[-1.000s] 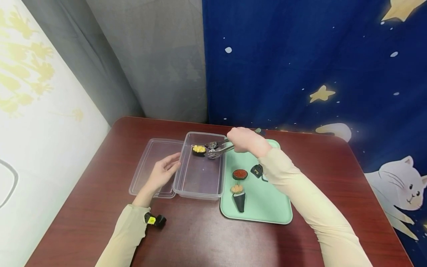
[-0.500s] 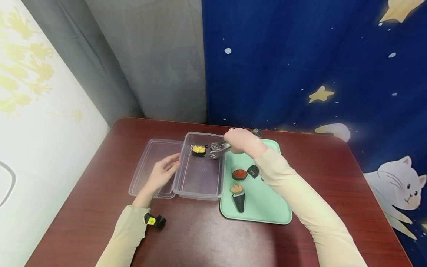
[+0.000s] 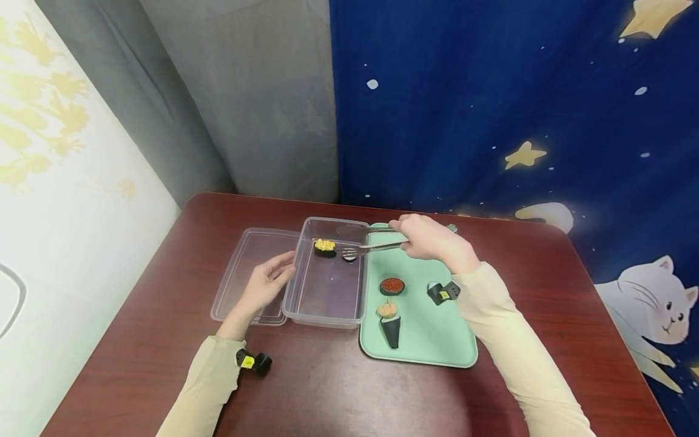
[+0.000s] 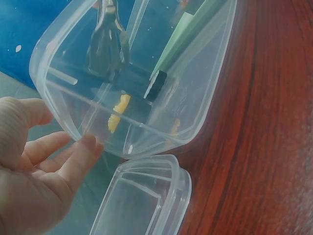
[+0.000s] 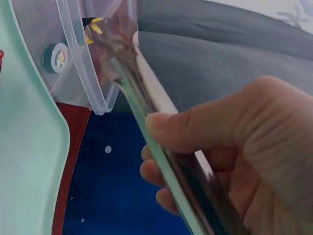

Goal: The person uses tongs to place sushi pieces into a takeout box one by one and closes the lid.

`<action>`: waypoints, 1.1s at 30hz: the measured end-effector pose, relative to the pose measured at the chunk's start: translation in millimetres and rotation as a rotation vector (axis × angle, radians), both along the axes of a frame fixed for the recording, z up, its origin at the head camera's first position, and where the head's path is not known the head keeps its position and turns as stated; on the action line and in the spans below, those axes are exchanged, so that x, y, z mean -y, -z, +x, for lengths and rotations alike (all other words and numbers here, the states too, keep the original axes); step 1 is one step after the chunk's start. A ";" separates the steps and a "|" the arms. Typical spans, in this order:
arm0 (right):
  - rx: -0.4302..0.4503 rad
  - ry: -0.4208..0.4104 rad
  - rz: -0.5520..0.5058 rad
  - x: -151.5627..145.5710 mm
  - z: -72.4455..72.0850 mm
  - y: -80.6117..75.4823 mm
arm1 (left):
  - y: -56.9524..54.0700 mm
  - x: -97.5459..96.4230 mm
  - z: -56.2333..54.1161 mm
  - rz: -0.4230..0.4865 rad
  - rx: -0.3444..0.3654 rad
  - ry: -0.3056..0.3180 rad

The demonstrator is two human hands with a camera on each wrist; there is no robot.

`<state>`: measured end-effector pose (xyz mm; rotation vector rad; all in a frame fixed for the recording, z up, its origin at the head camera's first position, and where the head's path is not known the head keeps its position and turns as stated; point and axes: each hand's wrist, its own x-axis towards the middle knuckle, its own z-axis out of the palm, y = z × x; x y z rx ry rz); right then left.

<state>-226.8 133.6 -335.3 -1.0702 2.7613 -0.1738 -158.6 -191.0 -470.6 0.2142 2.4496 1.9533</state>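
Observation:
My left hand [image 3: 264, 283] rests its fingertips against the outer left wall of a clear plastic container [image 3: 333, 291]; its fingers bend loosely and do not wrap the rim. With my right hand [image 3: 431, 240] I grip metal tongs [image 3: 384, 246], whose arms are spread and whose heads reach into the container's back right part. Near the lower head lies a small sushi roll [image 5: 59, 58] with a dark wrapper and white middle, partly covered in the head view. Beside it, to the left, sits a corn-topped sushi [image 3: 324, 247] in black seaweed.
Right of the container lies a mint-green tray [image 3: 437, 334]. On it are a red roe sushi [image 3: 392, 286] and a cone-shaped hand roll [image 3: 390, 328]. A clear lid [image 3: 232, 285] lies flat on the wooden table [image 3: 327, 388], left of the container and partly under my left forearm.
My right hand has moved right, and the tongs' arms have spread apart. The small roll has been let go and stays in the container. My left hand has kept its place.

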 end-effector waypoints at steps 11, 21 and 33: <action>-0.024 -0.048 -0.256 -43.2 16.5 17.0 | 1.8 0.3 1.8 0.012 0.025 0.003; -0.030 -0.029 -0.345 -81.3 38.1 32.7 | 1.9 0.3 0.7 0.016 0.023 0.001; -0.090 -0.018 -0.401 -120.1 57.4 66.4 | 2.2 0.8 0.4 0.022 0.038 0.000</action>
